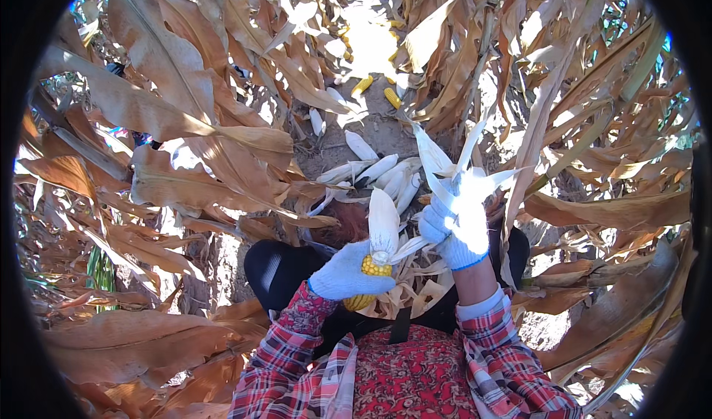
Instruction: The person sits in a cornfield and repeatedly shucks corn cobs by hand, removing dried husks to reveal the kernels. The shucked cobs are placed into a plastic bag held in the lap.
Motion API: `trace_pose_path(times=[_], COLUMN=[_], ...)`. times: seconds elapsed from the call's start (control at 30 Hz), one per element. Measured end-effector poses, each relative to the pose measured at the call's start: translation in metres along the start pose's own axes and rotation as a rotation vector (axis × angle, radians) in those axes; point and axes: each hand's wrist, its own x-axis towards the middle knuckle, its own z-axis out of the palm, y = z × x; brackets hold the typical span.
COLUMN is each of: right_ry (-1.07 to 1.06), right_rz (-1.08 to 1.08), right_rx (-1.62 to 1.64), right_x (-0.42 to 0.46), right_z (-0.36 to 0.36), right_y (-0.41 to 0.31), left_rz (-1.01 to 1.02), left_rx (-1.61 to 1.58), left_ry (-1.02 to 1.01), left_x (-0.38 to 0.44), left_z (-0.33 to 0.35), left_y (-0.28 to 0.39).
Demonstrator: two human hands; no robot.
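Observation:
My left hand [350, 274], in a white knit glove, is closed around a corn ear [376, 267] with bare yellow kernels. Pale husk [383, 221] still joins the ear's far end and points away from me. To the right, my gloved right hand [453, 224] is raised, with peeled husk leaves [436, 157] sticking out of its fist. A thin husk strip [411, 249] stretches between that fist and the ear's end. Strong sunlight washes out part of the right glove. Just beyond my hands lies a pile of unhusked corn ears [392, 174].
Dry corn plants with wide brown leaves [200, 191] crowd in from both sides. Several husked yellow ears [392, 97] lie farther along the sunlit soil [370, 43]. Loose husks [428, 294] cover the ground between my legs, near my bent knee [278, 269].

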Motion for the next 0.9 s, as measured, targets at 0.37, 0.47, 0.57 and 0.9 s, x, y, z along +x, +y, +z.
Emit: trace_pose_path(times=[0.37, 0.47, 0.57, 0.9], right_ry=[0.461, -0.245, -0.404, -0.393], right_rz=[-0.225, 0.646, 0.714, 0.427], right_rx=[-1.966, -2.594, -2.398, -1.401], right_x=[0.011, -0.008, -0.013, -0.021], right_z=[-0.129, -0.138, -0.12, -0.053], right_y=[-0.002, 0.042, 0.048, 0.073], left_rz=[0.231, 0.236, 0.224, 0.203], left_rx=[-1.12, -1.15, -1.132, -1.24], left_ry=[0.489, 0.529, 0.549, 0.306], left_x=[-0.021, -0.012, -0.007, 0.02], left_z=[-0.049, -0.053, -0.051, -0.023], left_y=[-0.044, -0.062, -0.052, -0.046])
